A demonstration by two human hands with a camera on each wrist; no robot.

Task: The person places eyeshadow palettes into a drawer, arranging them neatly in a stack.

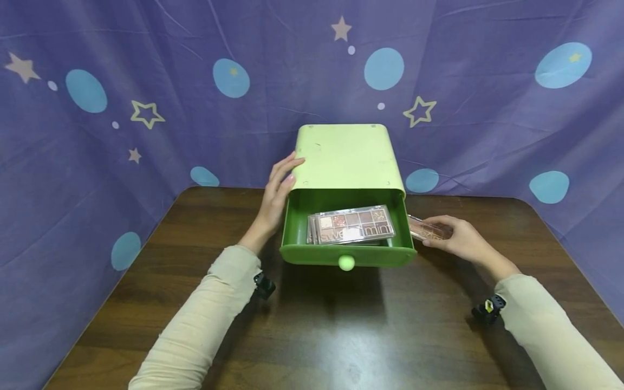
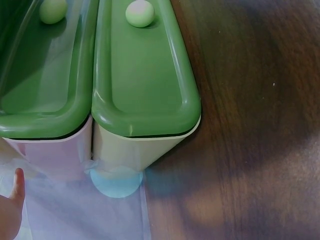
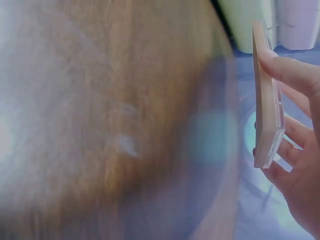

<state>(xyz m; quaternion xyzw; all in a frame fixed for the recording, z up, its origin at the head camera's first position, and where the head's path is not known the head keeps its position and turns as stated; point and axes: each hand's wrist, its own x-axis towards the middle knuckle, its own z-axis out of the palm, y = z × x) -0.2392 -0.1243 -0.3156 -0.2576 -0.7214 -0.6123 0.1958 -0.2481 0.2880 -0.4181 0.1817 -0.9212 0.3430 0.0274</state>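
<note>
My left hand [image 1: 275, 203] rests against the left side of a light green drawer box [image 1: 346, 154], its fingertips over the top edge. One finger of it shows at the lower left in the left wrist view. The box's green drawer [image 1: 312, 254] is pulled out, with stacked eyeshadow palettes [image 1: 356, 223] in clear cases inside. To the right of the drawer, my right hand [image 1: 458, 238] pinches another eyeshadow palette [image 3: 267, 100] between thumb and fingers. In the right wrist view this palette is seen edge-on.
Below the pulled-out drawer, two closed green drawer fronts [image 2: 145, 70] with round knobs [image 2: 140, 13] show in the left wrist view. The unit stands on a dark wooden table [image 1: 331, 336]. A purple curtain [image 1: 302, 54] with stars and blue ovals hangs behind.
</note>
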